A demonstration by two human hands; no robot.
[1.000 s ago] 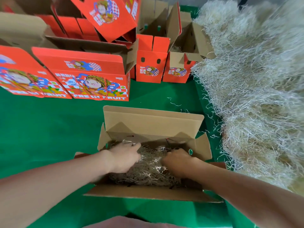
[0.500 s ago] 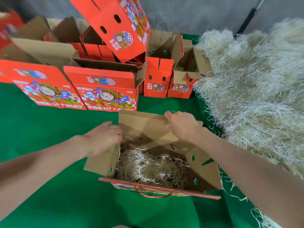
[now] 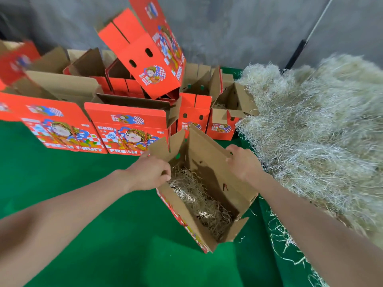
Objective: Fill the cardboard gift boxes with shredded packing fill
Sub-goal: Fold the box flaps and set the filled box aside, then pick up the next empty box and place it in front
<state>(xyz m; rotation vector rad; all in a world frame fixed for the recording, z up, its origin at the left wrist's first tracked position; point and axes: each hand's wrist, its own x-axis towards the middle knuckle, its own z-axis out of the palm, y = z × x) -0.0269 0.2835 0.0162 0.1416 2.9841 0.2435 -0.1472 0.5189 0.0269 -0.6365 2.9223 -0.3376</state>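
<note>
An open cardboard gift box with a red printed outside stands turned at an angle on the green table, its flaps up. Pale shredded fill lies in its bottom. My left hand grips the box's left wall at the rim, fingers curled over the edge. My right hand holds the top edge of the far right flap. A large heap of shredded packing fill lies on the right of the table, just beyond my right hand.
Several red gift boxes stand in rows at the back of the green table, some open, one box tipped on top of the others. A grey wall is behind them. Loose strands lie near the table's right edge.
My hands have come out of the fill in the box and taken hold of its walls. The box has been turned clockwise and shifted to the right, nearer the heap.
</note>
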